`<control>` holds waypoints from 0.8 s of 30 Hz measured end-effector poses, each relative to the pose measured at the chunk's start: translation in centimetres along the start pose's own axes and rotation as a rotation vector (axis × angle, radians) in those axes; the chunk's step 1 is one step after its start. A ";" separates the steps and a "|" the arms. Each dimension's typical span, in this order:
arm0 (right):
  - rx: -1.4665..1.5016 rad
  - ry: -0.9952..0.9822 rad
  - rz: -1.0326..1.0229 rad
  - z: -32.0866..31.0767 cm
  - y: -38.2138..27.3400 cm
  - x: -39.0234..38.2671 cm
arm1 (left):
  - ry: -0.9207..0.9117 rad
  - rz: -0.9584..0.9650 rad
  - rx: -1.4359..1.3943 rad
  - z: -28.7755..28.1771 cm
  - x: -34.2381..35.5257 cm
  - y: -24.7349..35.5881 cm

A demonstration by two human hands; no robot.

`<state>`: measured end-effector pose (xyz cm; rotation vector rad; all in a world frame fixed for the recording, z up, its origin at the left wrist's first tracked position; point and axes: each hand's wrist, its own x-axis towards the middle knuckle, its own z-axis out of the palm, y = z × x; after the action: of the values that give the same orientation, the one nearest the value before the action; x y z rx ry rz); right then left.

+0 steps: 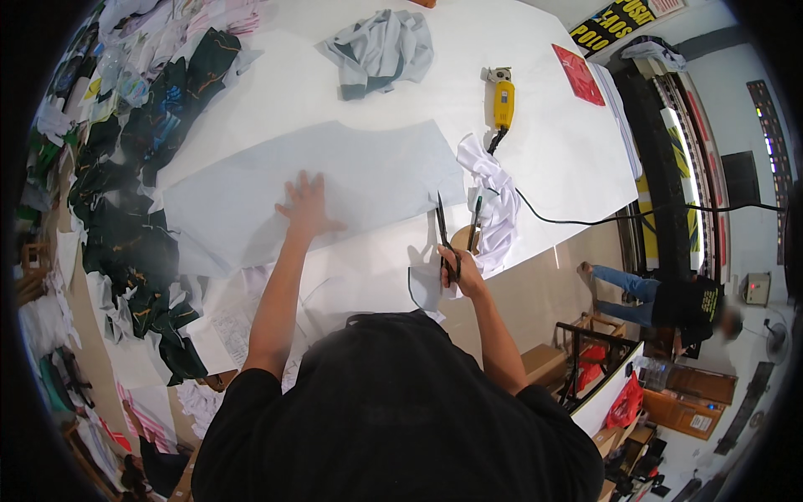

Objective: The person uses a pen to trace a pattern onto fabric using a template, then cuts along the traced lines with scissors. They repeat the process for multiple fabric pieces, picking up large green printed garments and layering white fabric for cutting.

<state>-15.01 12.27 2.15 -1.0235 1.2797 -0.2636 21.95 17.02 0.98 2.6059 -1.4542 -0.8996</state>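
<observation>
A pale grey-blue fabric panel (376, 163) lies flat across the white table. My left hand (310, 207) rests on it with fingers spread, pressing its middle. In my right hand (462, 269) is a pair of dark scissors (443, 216), with fingers round the handles. The blades point away from me, their tips at the panel's right edge. Just right of the scissors lies a crumpled white cloth (499, 201), with a round brown object (466, 239) partly hidden beside it. A small grey fabric piece with a dark edge (424, 287) is near my right wrist.
A yellow electric cutter (503, 102) stands on the table at the far right, its black cable (577, 222) running off right. Crumpled grey fabric (381, 52) lies at the back. Dark patterned cloth (125, 226) heaps along the left. A red packet (578, 75) sits near the right edge.
</observation>
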 end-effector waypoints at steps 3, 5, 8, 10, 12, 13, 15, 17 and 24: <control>0.016 0.014 -0.016 0.2 -0.3 1.0 | -0.016 -0.001 -0.015 0.1 0.3 -0.2; 0.029 0.025 -0.009 0.4 -0.3 1.4 | -0.016 -0.001 -0.015 0.1 0.3 -0.2; 0.036 0.040 -0.006 0.8 -0.2 1.8 | -0.013 -0.003 -0.014 0.3 0.4 -0.4; 0.052 0.064 -0.018 1.0 0.2 2.0 | -0.012 -0.001 -0.017 0.3 0.4 -0.3; 0.083 0.086 -0.006 1.3 0.4 2.0 | -0.015 -0.001 -0.018 0.2 0.4 -0.3; 0.098 0.098 0.000 1.5 0.3 1.9 | -0.018 -0.002 -0.017 0.2 0.4 -0.3; 0.109 0.092 0.002 1.8 0.2 1.9 | -0.024 -0.005 -0.015 0.1 0.4 -0.3; 0.113 0.089 0.003 2.0 0.1 1.8 | -0.030 -0.008 -0.011 0.0 0.3 -0.2; 0.133 0.121 -0.030 2.9 0.8 2.0 | -0.017 -0.004 -0.014 -0.1 0.1 -0.1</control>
<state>-12.13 12.73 0.06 -0.9245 1.3380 -0.4336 22.11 16.94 0.94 2.5987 -1.4418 -0.9319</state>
